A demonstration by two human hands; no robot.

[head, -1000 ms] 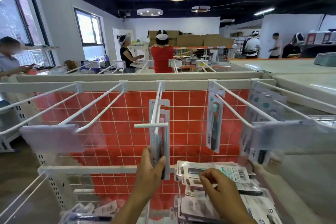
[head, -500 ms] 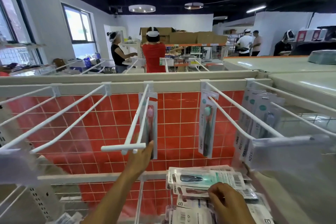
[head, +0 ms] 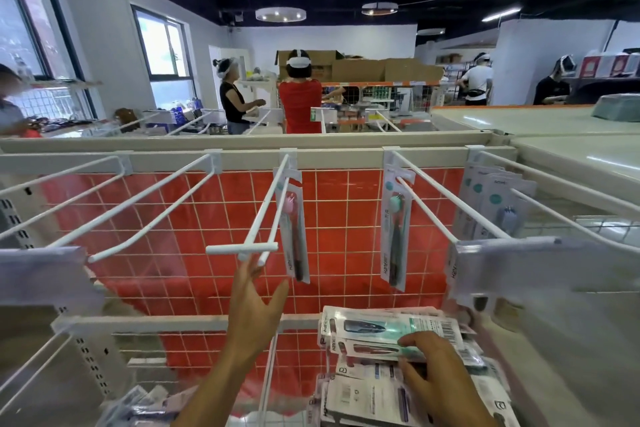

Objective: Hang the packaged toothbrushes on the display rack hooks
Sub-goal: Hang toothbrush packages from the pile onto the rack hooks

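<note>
While right hand (head: 433, 366) grips packs (head: 391, 333), pink pack (head: 294, 229) hangs on hook (head: 268, 215).

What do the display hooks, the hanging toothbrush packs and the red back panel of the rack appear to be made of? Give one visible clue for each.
Display hooks: likely metal wire with a white coating, being thin, rigid and evenly white.
Hanging toothbrush packs: printed card with a clear plastic blister, judging by the glare over the brush.
Red back panel: a glossy sheet, material unclear, behind a white wire grid.

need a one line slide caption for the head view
Left hand open below the middle hook holding a pink toothbrush pack; right hand on the stack of packs.
</note>
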